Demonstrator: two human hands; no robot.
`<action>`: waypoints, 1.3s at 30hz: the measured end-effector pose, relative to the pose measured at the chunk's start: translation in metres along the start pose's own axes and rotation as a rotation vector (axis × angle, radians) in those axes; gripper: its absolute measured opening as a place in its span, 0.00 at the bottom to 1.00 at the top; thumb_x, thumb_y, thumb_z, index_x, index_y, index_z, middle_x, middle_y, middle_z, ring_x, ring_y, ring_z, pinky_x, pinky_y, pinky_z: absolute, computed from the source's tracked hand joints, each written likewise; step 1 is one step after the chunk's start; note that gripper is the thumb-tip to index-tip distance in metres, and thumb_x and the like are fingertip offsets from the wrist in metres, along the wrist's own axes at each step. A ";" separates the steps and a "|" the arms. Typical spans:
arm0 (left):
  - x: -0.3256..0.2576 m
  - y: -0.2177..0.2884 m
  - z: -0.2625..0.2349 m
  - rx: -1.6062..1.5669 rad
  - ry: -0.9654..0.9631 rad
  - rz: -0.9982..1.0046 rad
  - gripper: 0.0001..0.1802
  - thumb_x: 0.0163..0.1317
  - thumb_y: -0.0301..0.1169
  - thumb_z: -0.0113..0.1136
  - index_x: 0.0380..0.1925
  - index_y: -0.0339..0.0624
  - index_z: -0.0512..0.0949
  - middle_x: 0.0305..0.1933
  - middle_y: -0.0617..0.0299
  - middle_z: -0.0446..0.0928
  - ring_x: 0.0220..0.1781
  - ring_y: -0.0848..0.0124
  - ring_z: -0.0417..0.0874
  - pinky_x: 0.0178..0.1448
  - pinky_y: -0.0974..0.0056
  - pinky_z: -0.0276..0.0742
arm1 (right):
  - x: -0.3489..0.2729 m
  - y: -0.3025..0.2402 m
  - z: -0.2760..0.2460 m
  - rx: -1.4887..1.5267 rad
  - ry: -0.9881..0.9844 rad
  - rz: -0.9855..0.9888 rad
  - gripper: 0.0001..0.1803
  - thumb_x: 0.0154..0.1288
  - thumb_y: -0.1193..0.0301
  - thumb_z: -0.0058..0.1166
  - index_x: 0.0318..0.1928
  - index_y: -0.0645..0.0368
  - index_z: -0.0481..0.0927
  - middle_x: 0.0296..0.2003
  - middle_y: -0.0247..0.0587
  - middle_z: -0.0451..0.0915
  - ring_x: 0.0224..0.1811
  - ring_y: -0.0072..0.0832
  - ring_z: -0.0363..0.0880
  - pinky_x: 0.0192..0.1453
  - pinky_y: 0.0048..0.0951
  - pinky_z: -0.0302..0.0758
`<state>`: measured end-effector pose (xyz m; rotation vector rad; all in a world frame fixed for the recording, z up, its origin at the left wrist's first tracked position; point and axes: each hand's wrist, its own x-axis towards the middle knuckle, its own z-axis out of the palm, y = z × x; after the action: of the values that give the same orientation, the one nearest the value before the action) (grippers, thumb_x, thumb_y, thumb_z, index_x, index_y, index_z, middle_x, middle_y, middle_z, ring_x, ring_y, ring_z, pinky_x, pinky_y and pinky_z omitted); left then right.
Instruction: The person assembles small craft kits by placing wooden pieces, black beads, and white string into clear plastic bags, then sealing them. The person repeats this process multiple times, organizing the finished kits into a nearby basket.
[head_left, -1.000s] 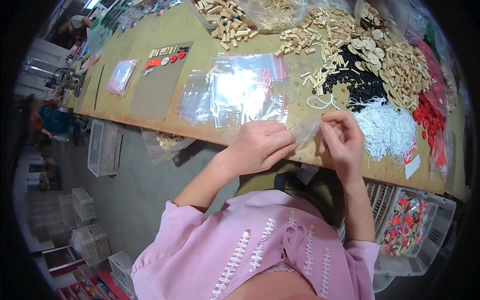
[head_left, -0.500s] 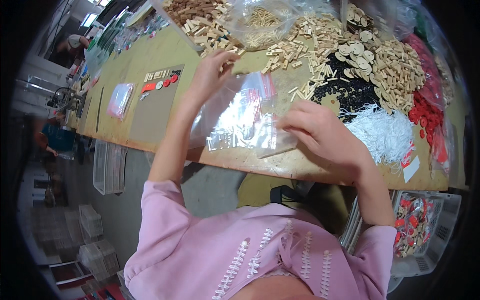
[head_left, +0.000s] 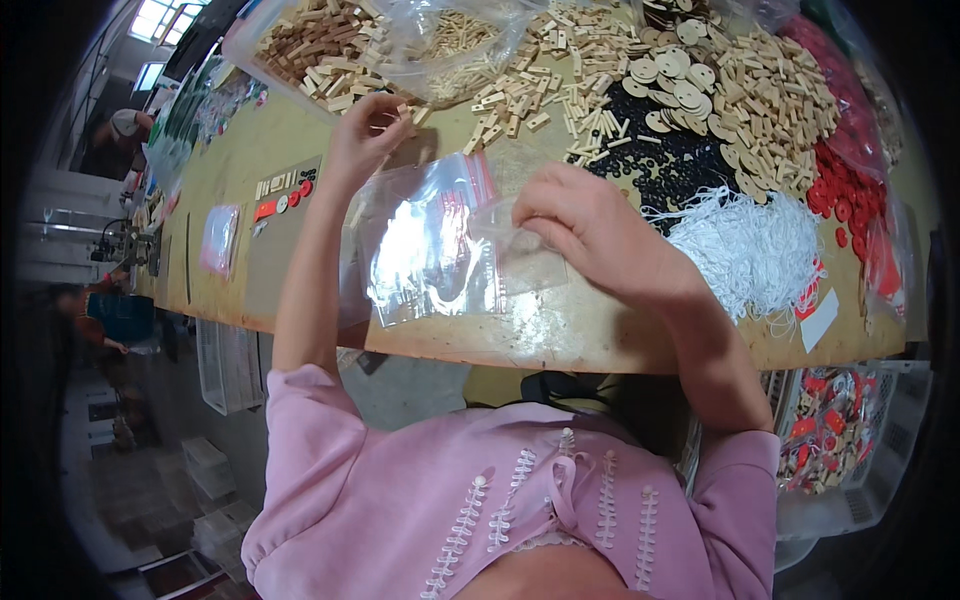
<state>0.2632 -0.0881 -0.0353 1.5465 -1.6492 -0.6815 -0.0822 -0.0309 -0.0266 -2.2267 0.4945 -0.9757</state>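
Observation:
My left hand [head_left: 368, 138] is over the front of the wooden block heap, thumb and fingers closed on a small pale wooden block [head_left: 404, 112]. My right hand [head_left: 605, 230] is pinched on the edge of a clear plastic bag [head_left: 532, 262]; its fingertips are partly hidden. Between both hands lies a stack of clear zip bags [head_left: 425, 255] with red-edged tops, shining in the light. Just beyond the left hand are the light and brown wooden blocks [head_left: 318, 48]. Small drilled wooden pieces [head_left: 515, 100] are spread right of it.
Black rings [head_left: 655, 150], wooden discs [head_left: 675, 75], white strings [head_left: 745, 250] and red discs [head_left: 845, 190] lie in heaps at right. A brown board [head_left: 275, 245] with sample parts and a pile of bags [head_left: 220, 238] lie at left. A crate [head_left: 850, 500] of filled bags stands below.
My left hand has closed on a wooden block at the heap. The right hand keeps its pinch on the bag. The whole view has shifted slightly.

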 end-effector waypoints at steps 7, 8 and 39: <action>-0.076 0.100 0.047 -0.329 -0.318 0.387 0.18 0.64 0.21 0.68 0.53 0.38 0.78 0.54 0.60 0.81 0.58 0.71 0.81 0.65 0.61 0.76 | 0.002 0.000 -0.013 0.071 -0.006 0.016 0.04 0.68 0.77 0.58 0.42 0.61 0.82 0.46 0.45 0.81 0.48 0.41 0.83 0.52 0.35 0.79; -0.077 0.106 0.044 -0.131 -0.339 0.448 0.17 0.64 0.23 0.68 0.53 0.38 0.79 0.54 0.60 0.81 0.58 0.71 0.81 0.65 0.61 0.76 | 0.002 -0.001 -0.013 0.087 -0.008 0.005 0.04 0.68 0.77 0.58 0.42 0.61 0.82 0.47 0.45 0.82 0.49 0.41 0.83 0.53 0.35 0.79; -0.038 0.107 0.057 -0.572 -0.331 0.099 0.09 0.66 0.23 0.70 0.45 0.37 0.84 0.42 0.67 0.85 0.42 0.82 0.82 0.47 0.73 0.77 | 0.001 0.007 -0.018 0.014 0.056 0.041 0.04 0.68 0.75 0.57 0.41 0.61 0.80 0.42 0.45 0.80 0.47 0.43 0.81 0.53 0.37 0.77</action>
<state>0.1538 -0.0437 0.0117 0.9717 -1.5574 -1.2769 -0.0958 -0.0438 -0.0218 -2.1731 0.5547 -1.0186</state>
